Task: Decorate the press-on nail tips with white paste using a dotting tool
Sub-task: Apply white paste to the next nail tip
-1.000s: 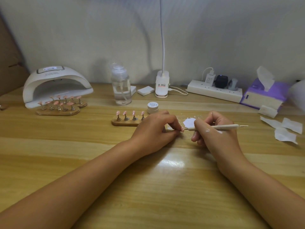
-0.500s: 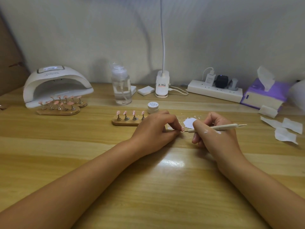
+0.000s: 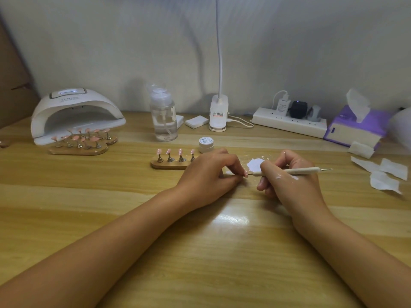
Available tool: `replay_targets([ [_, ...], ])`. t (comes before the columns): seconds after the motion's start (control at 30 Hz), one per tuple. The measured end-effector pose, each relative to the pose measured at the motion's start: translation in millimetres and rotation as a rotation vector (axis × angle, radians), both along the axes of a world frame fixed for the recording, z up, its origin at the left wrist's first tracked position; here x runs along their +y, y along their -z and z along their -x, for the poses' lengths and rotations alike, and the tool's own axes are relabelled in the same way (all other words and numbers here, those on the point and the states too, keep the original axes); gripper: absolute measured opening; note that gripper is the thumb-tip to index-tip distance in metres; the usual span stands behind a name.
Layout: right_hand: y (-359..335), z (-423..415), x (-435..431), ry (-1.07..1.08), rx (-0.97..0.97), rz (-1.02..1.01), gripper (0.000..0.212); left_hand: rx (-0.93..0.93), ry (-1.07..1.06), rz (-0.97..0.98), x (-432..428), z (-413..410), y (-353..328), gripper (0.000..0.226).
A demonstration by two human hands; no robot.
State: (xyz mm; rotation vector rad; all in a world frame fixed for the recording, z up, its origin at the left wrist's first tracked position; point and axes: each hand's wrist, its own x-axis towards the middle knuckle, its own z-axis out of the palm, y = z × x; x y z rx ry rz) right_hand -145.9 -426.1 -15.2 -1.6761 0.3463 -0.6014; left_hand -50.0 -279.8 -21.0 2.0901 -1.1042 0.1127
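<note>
A pink nail tip (image 3: 246,173) is pinched between thumb and forefinger of the left hand (image 3: 208,175), low over the wooden desk (image 3: 200,252). The dotting tool (image 3: 289,171) is gripped pen-style in the right hand (image 3: 287,176), its point set against the tip. White paste (image 3: 255,164) is smeared on the desk just behind (specks also on the right hand's back). The wooden holder (image 3: 171,164) with four pink tips is partly blocked by the left hand; a small lidded jar (image 3: 206,144) is placed just behind it. Further back: nail lamp (image 3: 75,114), pump bottle (image 3: 163,116), power strip (image 3: 289,124), tissue pack (image 3: 355,127).
</note>
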Motion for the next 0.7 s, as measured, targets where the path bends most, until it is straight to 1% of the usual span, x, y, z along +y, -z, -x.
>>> replay_targets([
  [0.17, 3.0, -0.3, -3.6, 0.008, -0.022, -0.006, 0.03, -0.009, 0.0, 0.001, -0.6, -0.6, 0.6, 0.027],
  [0.33, -1.8, 2.0, -4.2, 0.085, -0.114, -0.102, 0.024, -0.001, -0.001, 0.004, -0.8, -1.5, 1.7, 0.03],
  [0.47, -3.4, 2.7, -5.1, 0.138, -0.17, -0.124, 0.024, -0.003, 0.003, -0.006, 0.5, -1.2, 2.3, 0.023],
  [0.57, -1.6, 3.0, -5.6, 0.169, -0.206, -0.064, 0.028, -0.011, 0.001, -0.02, 0.9, -0.2, 2.6, 0.016],
  [0.7, 1.4, 1.2, -6.2, 0.179, -0.174, 0.055, 0.025, -0.015, -0.009, -0.022, 1.1, 0.9, 1.8, 0.011],
])
